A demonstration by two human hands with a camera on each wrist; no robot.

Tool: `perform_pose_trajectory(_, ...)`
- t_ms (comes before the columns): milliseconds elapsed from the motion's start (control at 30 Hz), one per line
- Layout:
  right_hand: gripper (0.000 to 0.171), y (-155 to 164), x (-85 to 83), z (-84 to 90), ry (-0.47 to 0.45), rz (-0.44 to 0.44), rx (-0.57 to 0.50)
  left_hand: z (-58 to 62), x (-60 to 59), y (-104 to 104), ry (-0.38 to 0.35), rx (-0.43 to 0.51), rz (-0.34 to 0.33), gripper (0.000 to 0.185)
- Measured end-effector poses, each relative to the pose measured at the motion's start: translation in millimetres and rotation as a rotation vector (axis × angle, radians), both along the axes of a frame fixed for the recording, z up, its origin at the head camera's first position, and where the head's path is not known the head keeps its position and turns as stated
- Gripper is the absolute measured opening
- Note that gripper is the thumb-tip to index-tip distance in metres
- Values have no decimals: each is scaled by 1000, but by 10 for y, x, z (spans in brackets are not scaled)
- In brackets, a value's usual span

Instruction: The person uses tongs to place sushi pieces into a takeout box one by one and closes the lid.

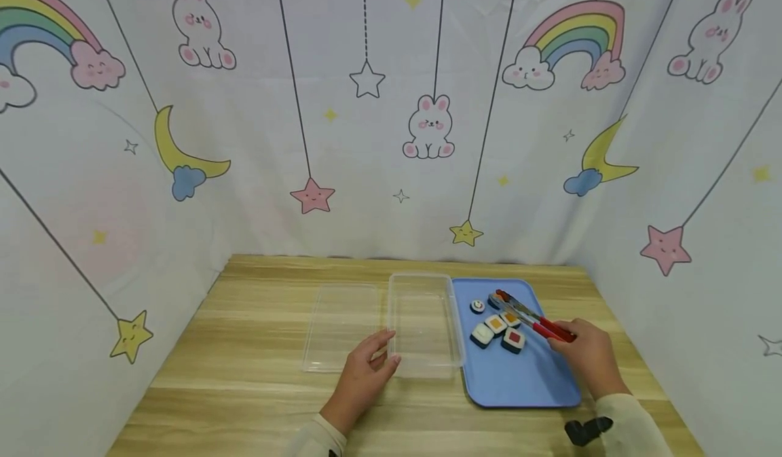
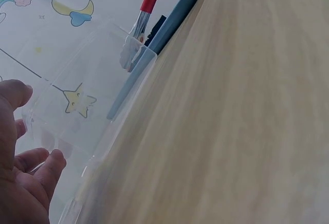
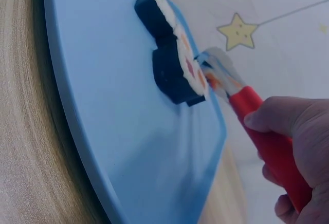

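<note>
Tongs (image 1: 530, 317), red-handled with metal tips, are gripped by the right hand (image 1: 588, 355) over sushi (image 1: 496, 324) on a flat blue tray (image 1: 519, 382). Wood-grain table (image 1: 244, 375), cartoon curtain walls (image 1: 122, 138). Left hand (image 1: 365, 375), fingers relaxed, touches the clear box (image 1: 424, 324); lid (image 1: 342, 328) beside. Tong tips blur.

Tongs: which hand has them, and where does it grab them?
The right hand grips the tongs by their red handle end. The left hand only touches the clear box.
</note>
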State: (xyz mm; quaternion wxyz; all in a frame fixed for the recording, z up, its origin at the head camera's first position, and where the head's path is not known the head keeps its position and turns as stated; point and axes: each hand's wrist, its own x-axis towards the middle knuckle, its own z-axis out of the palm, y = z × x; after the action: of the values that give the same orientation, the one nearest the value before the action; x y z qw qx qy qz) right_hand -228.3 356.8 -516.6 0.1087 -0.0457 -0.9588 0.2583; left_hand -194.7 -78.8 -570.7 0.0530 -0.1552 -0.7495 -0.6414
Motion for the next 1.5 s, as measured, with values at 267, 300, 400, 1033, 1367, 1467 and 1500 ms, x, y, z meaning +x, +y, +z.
perform_pose_trajectory(267, 42, -13, -5, 37, 27, -14, 10, 3, -11, -1, 3, -11, 6, 50)
perform_pose_trajectory(300, 42, -16, -5, 48, 24, -17, 8, 4, -11, 0, 3, -13, 7, 50)
perform_pose_trajectory(400, 42, -41, -6, 87, 17, -27, 7, 1, -15, 2, 8, -10, 7, 49)
perform_pose_trajectory(1033, 41, -487, -187, 533, 99, 99, -50, 23, -21, 17, 32, 24, 40, 46)
perform_pose_trajectory(1367, 37, -1015, -401, 602, 49, 234, -99, 23, -34, 20, -4, 24, 35, 48)
perform_pose_trajectory(1467, 37, -1154, -449, 573, 42, 289, -74, 25, -33, 27, -5, 34, 33, 48)
perform_pose_trajectory(1500, 36, -1199, -462, 561, 38, 303, -70, 29, -33, 30, -5, 38, 34, 48)
